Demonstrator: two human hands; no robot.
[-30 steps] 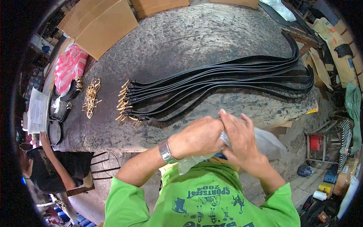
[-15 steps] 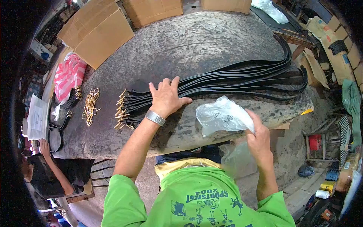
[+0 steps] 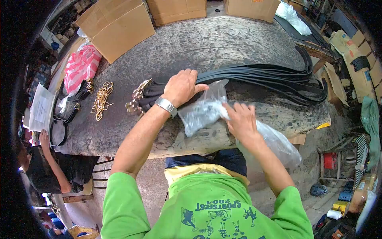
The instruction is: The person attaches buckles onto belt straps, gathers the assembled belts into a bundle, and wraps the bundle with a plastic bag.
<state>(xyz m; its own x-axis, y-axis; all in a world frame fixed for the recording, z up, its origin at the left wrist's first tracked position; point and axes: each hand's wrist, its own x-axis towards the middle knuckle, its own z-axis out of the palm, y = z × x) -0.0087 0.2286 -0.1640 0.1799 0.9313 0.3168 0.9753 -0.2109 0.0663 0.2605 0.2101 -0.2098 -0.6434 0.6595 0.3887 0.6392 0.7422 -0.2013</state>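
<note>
A bundle of black belts (image 3: 262,75) stretches across the table, with gold buckles (image 3: 139,96) bunched at its left end. My left hand (image 3: 183,87), a watch on its wrist, is closed around the belts close to the buckles; the undersides of its fingers are hidden. Against the near side of the bundle is a clear plastic bag (image 3: 201,115), crumpled at the left. My right hand (image 3: 242,120) pinches this bag, and more clear plastic (image 3: 278,145) trails under the right forearm past the table edge.
Loose gold buckles (image 3: 102,99) lie left of the bundle, near a pink-and-white striped bag (image 3: 81,67) and coiled black belts (image 3: 59,133). Cardboard boxes (image 3: 119,34) line the far edge. A co-worker (image 3: 59,167) sits at the left, one hand by a white paper (image 3: 41,107).
My left hand has gone from spread on the belts to wrapped around them, and the buckles are bunched tighter. My right hand has brought the plastic bag leftward, up against the bundle.
</note>
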